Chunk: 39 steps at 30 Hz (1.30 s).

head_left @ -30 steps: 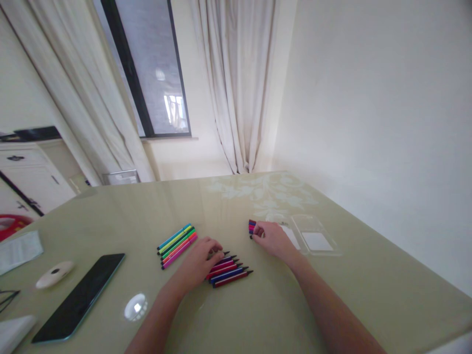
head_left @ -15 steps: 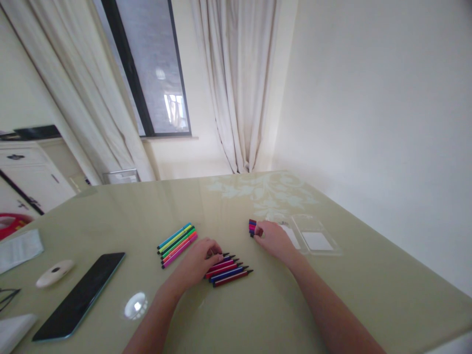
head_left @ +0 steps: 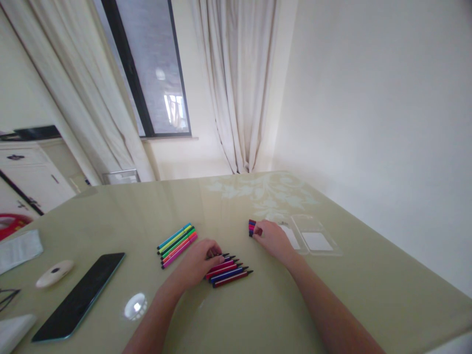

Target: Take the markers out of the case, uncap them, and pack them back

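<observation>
Uncapped felt-tip markers (head_left: 230,279) in dark red, blue and crimson lie side by side, their black tips towards the right. My left hand (head_left: 201,260) rests at their far end, fingers curled and thumb closed around a dark marker that is mostly covered. My right hand (head_left: 275,241) pinches at a small row of marker caps (head_left: 251,227), purple, pink and dark blue; its fingertips hide part of the row. Left of my left hand lies a row of capped markers (head_left: 177,246) in blue, yellow, green, orange and pink.
An open clear plastic case (head_left: 320,242) with white card lies beyond my right wrist. To the left are a dark phone-like slab (head_left: 83,295), a white oval object (head_left: 55,273), a round clear piece (head_left: 135,306) and a pale cloth-like sheet (head_left: 21,250). A wall borders the table's right side.
My right fingers have shifted very slightly at the caps. The left hand and the markers stay practically where they were.
</observation>
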Available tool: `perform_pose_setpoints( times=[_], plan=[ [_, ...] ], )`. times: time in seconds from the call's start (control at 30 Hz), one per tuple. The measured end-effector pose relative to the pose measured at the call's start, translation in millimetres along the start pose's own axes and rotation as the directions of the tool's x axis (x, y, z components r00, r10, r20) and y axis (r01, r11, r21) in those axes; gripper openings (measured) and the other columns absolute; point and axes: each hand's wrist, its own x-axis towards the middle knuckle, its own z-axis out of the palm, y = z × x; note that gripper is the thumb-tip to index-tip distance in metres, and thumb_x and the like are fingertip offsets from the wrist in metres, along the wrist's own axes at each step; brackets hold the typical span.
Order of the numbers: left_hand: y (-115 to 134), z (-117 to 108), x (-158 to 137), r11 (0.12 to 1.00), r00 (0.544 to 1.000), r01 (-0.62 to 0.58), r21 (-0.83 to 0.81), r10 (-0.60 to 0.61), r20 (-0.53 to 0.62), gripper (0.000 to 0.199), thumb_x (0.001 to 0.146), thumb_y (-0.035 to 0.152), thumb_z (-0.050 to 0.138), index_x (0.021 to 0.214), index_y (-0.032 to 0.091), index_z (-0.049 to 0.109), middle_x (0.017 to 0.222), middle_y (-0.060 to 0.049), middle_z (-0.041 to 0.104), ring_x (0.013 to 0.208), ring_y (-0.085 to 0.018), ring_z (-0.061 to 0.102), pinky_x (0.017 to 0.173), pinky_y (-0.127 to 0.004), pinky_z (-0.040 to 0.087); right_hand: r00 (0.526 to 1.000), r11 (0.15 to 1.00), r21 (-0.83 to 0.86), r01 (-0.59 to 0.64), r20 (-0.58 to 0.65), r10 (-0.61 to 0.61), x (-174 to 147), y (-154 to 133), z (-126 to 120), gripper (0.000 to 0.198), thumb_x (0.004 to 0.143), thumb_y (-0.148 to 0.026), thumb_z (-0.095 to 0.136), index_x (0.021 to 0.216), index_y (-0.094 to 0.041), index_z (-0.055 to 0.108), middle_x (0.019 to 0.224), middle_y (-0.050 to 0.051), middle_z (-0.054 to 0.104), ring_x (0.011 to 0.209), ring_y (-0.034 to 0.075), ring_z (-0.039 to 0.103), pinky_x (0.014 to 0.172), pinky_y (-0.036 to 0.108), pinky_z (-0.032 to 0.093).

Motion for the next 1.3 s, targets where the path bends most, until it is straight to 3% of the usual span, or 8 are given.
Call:
perform_pose_setpoints(
  times=[0.3, 0.43, 0.57, 0.7, 0.87, 1.0, 1.13, 1.3],
  plan=[
    [-2.4, 1.7, 1.0, 1.0, 1.0, -0.002, -0.014, 0.001, -0.013, 0.025, 0.088, 0.043, 0.065, 0.095, 0.02, 0.07, 0.093, -0.004, 0.071, 0.088, -0.021, 0.065, 0.075, -0.031, 0.048, 1.0, 1.0, 0.004, -0.013, -0.002, 0.013, -0.5, -3.3, -3.8, 0.009, 0.087, -0.016, 0.066, 0.082, -0.021, 0.072, 0.092, 0.005, 0.073, 0.088, 0.02, 0.065, 0.078, 0.029, 0.043],
    [-12.2, -0.6, 3.3, 0.995, 0.988, 0.057, 0.08, -0.044, -0.151, 0.018, 0.095, 0.035, 0.057, 0.098, 0.019, 0.065, 0.097, -0.006, 0.07, 0.09, -0.022, 0.065, 0.081, -0.033, 0.049, 1.0, 1.0, 0.017, -0.007, -0.013, 0.008, -1.6, -6.5, -7.1, 0.009, 0.088, -0.018, 0.066, 0.082, -0.02, 0.072, 0.091, 0.006, 0.073, 0.088, 0.021, 0.065, 0.079, 0.03, 0.044],
    [-20.1, -5.9, -0.7, 0.825, 0.905, 0.332, 0.458, -0.143, -0.4, 0.014, 0.098, 0.024, 0.051, 0.103, 0.018, 0.063, 0.109, -0.011, 0.066, 0.105, -0.027, 0.063, 0.091, -0.037, 0.047, 1.0, 0.999, 0.038, 0.003, -0.028, -0.002, -2.0, -8.5, -7.1, 0.01, 0.089, -0.019, 0.066, 0.082, -0.02, 0.072, 0.092, 0.006, 0.073, 0.087, 0.02, 0.065, 0.078, 0.03, 0.044],
    [-25.2, -6.8, -5.2, 0.67, 0.871, 0.459, 0.584, -0.21, -0.444, 0.02, 0.1, 0.029, 0.051, 0.112, 0.017, 0.061, 0.113, -0.014, 0.066, 0.11, -0.031, 0.062, 0.087, -0.038, 0.049, 0.999, 0.998, 0.061, 0.005, -0.035, -0.003, -2.4, -10.1, -6.6, 0.01, 0.089, -0.018, 0.066, 0.082, -0.02, 0.072, 0.092, 0.005, 0.072, 0.086, 0.019, 0.065, 0.078, 0.029, 0.044],
    [-34.1, -2.9, 0.1, 0.718, 0.89, 0.409, 0.564, -0.178, -0.419, 0.027, 0.104, 0.035, 0.045, 0.103, 0.016, 0.064, 0.106, -0.013, 0.067, 0.104, -0.029, 0.064, 0.09, -0.039, 0.049, 0.999, 0.997, 0.071, 0.023, -0.047, -0.02, -1.8, -10.9, -6.4, 0.009, 0.089, -0.016, 0.066, 0.082, -0.019, 0.072, 0.09, 0.005, 0.071, 0.084, 0.019, 0.064, 0.077, 0.029, 0.043],
    [-21.1, 5.2, 7.1, 0.83, 0.932, 0.226, 0.51, -0.031, -0.362, 0.02, 0.104, 0.029, 0.049, 0.099, 0.018, 0.065, 0.107, -0.01, 0.067, 0.106, -0.027, 0.063, 0.093, -0.038, 0.048, 0.993, 0.972, 0.208, 0.105, -0.072, -0.092, -5.1, -23.3, -3.8, 0.007, 0.091, -0.023, 0.07, 0.086, -0.018, 0.073, 0.087, 0.005, 0.071, 0.077, 0.018, 0.063, 0.073, 0.029, 0.044],
    [7.1, 20.1, 8.1, 0.887, 0.938, -0.033, 0.461, 0.186, -0.291, 0.018, 0.106, 0.025, 0.046, 0.109, 0.023, 0.063, 0.107, -0.005, 0.067, 0.096, -0.021, 0.066, 0.083, -0.032, 0.05, 0.979, 0.816, 0.549, 0.179, -0.014, -0.205, -14.3, -47.4, -0.9, 0.023, 0.092, -0.036, 0.072, 0.109, -0.02, 0.074, 0.089, 0.003, 0.076, 0.074, 0.017, 0.066, 0.069, 0.027, 0.047],
    [19.7, 31.2, 4.8, 0.876, 0.887, -0.151, 0.458, 0.325, -0.328, 0.014, 0.105, 0.025, 0.051, 0.113, 0.024, 0.062, 0.104, -0.004, 0.066, 0.095, -0.019, 0.066, 0.079, -0.027, 0.051, 0.967, 0.687, 0.702, 0.188, -0.009, -0.256, -18.1, -60.0, -1.9, 0.012, 0.09, -0.028, 0.072, 0.094, -0.019, 0.079, 0.084, 0.003, 0.079, 0.076, 0.017, 0.069, 0.07, 0.026, 0.05]
  ],
)
